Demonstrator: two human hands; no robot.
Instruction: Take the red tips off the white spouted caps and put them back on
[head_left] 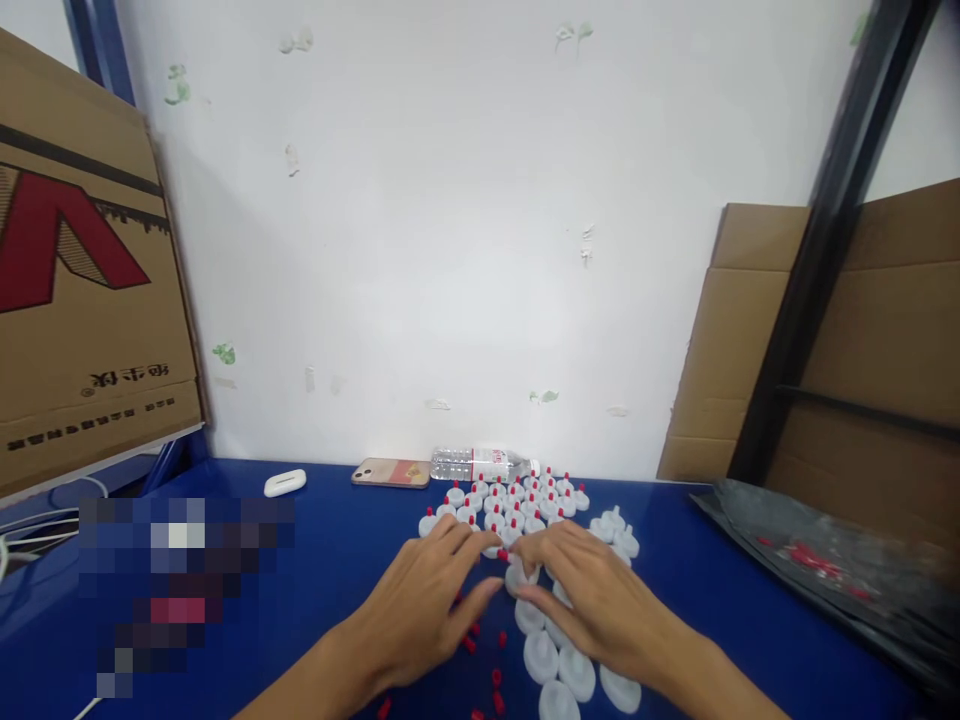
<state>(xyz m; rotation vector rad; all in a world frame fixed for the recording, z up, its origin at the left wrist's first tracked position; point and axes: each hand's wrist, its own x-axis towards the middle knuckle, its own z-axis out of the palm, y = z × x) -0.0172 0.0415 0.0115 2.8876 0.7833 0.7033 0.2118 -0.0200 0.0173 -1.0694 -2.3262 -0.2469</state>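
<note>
My left hand (439,590) has its thumb and index finger apart, the index tip close to a small red cap (502,555). My right hand (589,585) pinches a white, round plastic nozzle lid (517,578) between thumb and fingers, partly hidden by them. The red cap is at this lid's tip; whether it is seated I cannot tell. Beyond my hands stand several white lids with red tips (514,520). Several white lids without red tips (576,672) lie under and in front of my right hand. Loose red caps (497,678) are scattered near my left wrist.
At the back lie a clear water bottle (487,463), a phone (391,472) and a white case (285,483). More bare lids (611,522) sit to the right. A dark plastic bag (817,560) with red pieces borders the right edge; a cardboard box (90,330) stands left.
</note>
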